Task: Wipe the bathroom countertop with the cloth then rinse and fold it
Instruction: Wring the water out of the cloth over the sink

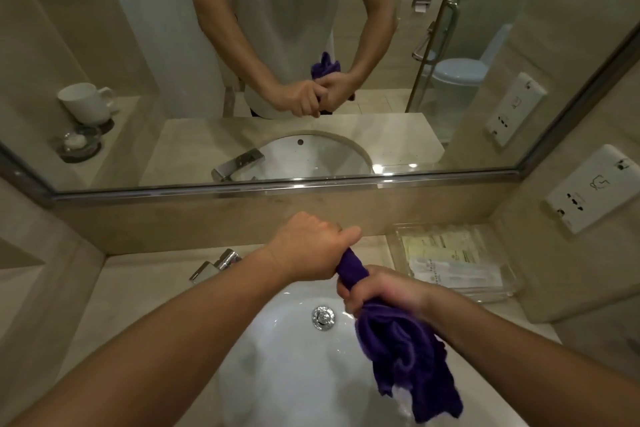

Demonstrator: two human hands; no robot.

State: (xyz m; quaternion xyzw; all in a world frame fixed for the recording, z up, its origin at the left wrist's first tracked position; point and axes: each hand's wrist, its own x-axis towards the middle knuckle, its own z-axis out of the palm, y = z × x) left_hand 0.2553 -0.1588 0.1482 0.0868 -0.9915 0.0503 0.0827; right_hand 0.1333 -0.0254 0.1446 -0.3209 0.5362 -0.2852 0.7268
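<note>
From my seat I saw both hands clenched on the cloth point(401, 336) above the sink point(273, 350). The left hand point(308, 246) gripped its upper end in a closed fist, thumb stretched out to the right. The right hand point(377, 288) gripped it just below, fingers wrapped round the middle. Between the two fists the purple fabric was bunched into a tight rope. Below the right hand the rest hung loose and crumpled over the basin's right side, near the drain point(323, 317). The tap point(216, 265) stood on the countertop point(104, 295) to the left, partly behind the left forearm. A clear tray point(505, 274) of packets sat at the right by the wall, under a socket point(595, 187). The mirror point(138, 28) showed the same two-handed grip
</note>
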